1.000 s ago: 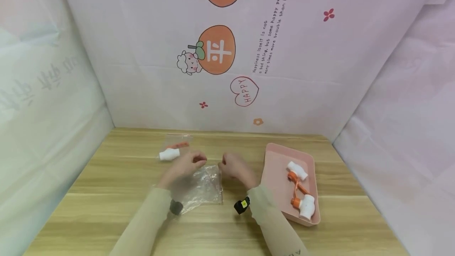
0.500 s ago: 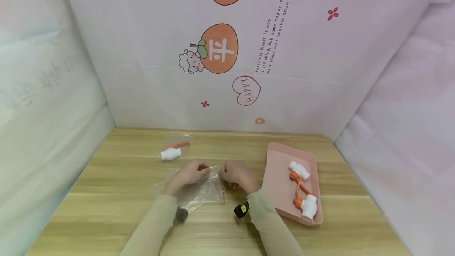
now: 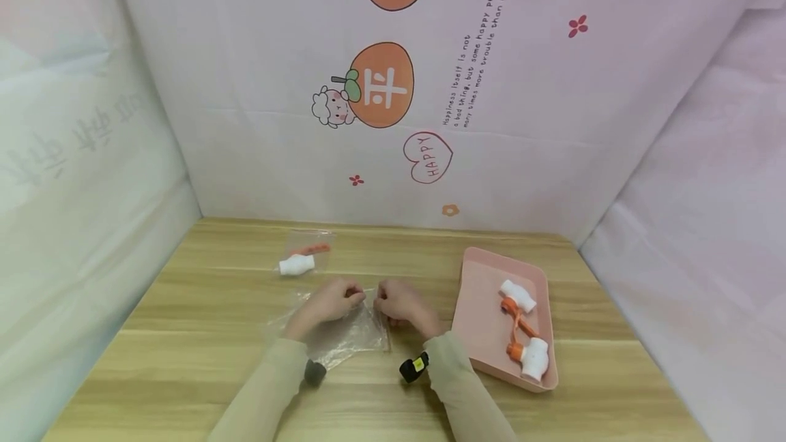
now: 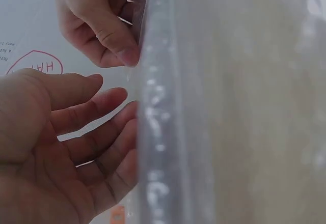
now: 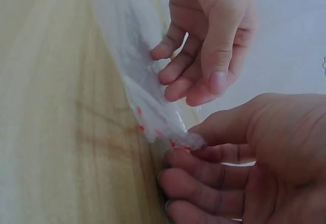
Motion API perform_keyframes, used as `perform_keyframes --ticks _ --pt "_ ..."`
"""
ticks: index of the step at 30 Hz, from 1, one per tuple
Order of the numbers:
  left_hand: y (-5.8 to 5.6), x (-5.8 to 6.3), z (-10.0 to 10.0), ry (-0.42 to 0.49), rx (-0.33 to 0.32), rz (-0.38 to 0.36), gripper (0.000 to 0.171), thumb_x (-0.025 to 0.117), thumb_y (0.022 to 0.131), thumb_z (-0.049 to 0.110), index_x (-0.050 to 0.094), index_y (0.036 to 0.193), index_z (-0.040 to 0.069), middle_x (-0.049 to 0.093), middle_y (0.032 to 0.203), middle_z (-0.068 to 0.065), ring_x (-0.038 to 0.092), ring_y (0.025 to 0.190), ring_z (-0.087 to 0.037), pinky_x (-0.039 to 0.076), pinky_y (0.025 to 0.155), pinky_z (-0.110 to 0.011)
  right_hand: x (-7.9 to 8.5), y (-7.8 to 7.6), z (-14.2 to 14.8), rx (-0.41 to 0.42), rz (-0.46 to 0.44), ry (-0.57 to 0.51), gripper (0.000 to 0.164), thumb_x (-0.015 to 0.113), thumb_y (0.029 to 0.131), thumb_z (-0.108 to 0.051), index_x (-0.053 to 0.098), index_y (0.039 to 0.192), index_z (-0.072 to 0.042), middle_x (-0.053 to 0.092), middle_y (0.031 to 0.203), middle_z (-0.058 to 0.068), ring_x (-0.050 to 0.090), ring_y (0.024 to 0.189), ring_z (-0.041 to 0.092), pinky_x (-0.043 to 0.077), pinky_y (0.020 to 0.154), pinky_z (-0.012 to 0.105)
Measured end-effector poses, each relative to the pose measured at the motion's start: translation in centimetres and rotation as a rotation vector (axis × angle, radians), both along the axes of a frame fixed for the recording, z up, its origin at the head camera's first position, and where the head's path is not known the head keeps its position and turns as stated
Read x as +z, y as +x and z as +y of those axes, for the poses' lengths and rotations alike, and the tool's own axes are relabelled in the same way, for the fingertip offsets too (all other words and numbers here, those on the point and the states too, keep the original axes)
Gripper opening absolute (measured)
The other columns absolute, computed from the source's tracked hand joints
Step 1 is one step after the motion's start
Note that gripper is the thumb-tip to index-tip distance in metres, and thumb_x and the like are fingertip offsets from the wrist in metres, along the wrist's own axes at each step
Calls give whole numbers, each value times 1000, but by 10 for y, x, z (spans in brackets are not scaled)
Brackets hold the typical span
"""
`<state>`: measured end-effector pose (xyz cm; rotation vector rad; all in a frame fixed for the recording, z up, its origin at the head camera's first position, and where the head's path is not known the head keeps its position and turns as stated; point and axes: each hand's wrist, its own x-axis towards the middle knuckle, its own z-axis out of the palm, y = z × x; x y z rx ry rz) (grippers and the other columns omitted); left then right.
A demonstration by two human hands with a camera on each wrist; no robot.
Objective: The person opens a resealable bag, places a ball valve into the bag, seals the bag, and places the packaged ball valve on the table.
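Pinching with fingers and thumb of the right hand (image 3: 402, 303), tightly closed on the far end of the red-lined right edge of a clear plastic bag (image 3: 359, 333). At the left hand (image 3: 330, 301), loosely bent fingers with the thumb apart, nothing visibly gripped; tips at or just beside the film, contact impossible to tell. Lies spread over the middle of the desk (image 3: 184, 333), partly beneath the left hand. Probably very light, limp and slippery, apt to crease or slide; best taken by that firmer-looking red-lined edge, thumb against fingertip, with little squeeze. Farther out, beyond the left hand at far left, a smaller clear bag (image 3: 318, 235), apparently with a white fitting (image 3: 297, 265) and an orange strip (image 3: 312, 249) inside. To the right, a pink tray (image 3: 479, 312) with white fittings (image 3: 535, 358) and orange parts (image 3: 514, 350). At the far side, a printed cloth (image 3: 522, 176).
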<state>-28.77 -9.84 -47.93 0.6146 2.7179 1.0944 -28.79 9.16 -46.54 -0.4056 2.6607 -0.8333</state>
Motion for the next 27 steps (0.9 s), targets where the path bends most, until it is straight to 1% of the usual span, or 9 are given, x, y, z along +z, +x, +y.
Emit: perform_keyframes --ticks 5,10,15,17,18,21,23,25,27 --pt "2 2 5 -28 -25 3 17 58 98 22 70 93 12 65 81 2 55 72 -12 47 65 -29 -2 -4 7 20 -19 -135 15 55 98 -14 56 85 -8 56 62 3 54 50 15 45 43 25" --pt "7 7 9 -41 -70 21 18 55 100 20 69 91 11 61 74 2 54 67 -11 46 63 -28 6 -6 11 66 66 -233 12 55 98 -13 58 88 -7 52 68 0 48 54 10 40 47 22" --pt "12 16 11 -30 -97 43 20 51 102 24 68 108 15 57 73 5 50 66 -10 44 61 -26 18 -3 11 80 76 -357 12 55 99 -15 59 91 -7 51 69 -1 45 54 8 38 47 21" --pt "15 20 12 2 -82 65 24 51 103 26 67 118 17 62 80 5 53 69 -9 45 63 -26 23 0 11 78 57 -426 14 54 100 -17 59 92 -6 54 70 3 46 54 9 39 47 21" --pt "16 23 12 24 -77 84 24 51 103 26 67 117 16 63 82 5 53 71 -8 46 63 -25 26 1 12 84 58 -461 15 54 100 -17 59 94 -5 56 71 7 47 54 10 40 47 21" --pt "18 30 12 92 -56 148 21 51 103 26 68 105 13 66 84 4 54 71 -7 47 63 -23 36 4 15 102 93 -552 18 52 102 -17 62 99 -2 62 78 19 53 57 16 44 49 22" --pt "20 34 12 146 -61 187 20 52 103 22 66 94 12 65 79 3 54 69 -6 47 61 -22 41 5 18 130 147 -573 20 52 102 -17 64 102 -1 66 82 23 57 58 22 46 50 22" --pt "22 39 12 191 -61 212 20 52 102 20 63 88 12 62 76 3 53 66 -6 47 58 -21 47 6 21 149 195 -575 21 54 102 -17 66 105 0 68 85 23 61 62 26 49 52 23" --pt "24 44 13 228 -61 222 18 52 102 19 63 90 12 63 78 2 55 67 -5 48 57 -20 54 9 23 158 224 -566 22 56 101 -18 67 107 -1 70 88 20 64 66 28 51 54 23"
